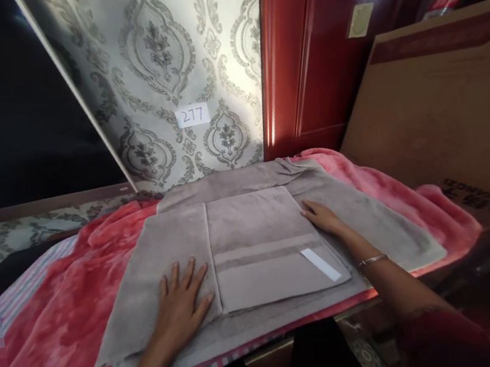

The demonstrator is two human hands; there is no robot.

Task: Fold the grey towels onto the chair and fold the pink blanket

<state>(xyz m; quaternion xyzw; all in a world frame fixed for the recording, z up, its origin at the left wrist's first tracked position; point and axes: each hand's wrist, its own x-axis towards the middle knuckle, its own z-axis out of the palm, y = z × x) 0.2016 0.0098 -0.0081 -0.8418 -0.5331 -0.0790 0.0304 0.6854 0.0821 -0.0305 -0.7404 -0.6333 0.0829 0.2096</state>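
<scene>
Left hand (181,306) lies flat, fingers spread, grip open, on the folded grey terry towel (255,249); right hand (322,216) presses its far edge, gripping nothing, above the red fleece blanket (57,316).

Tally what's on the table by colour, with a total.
Grey towels: 1 that I can tell, partly folded, under left hand and right hand
Red-pink blanket: 1
White tag on the towel: 1
Total: 3
</scene>
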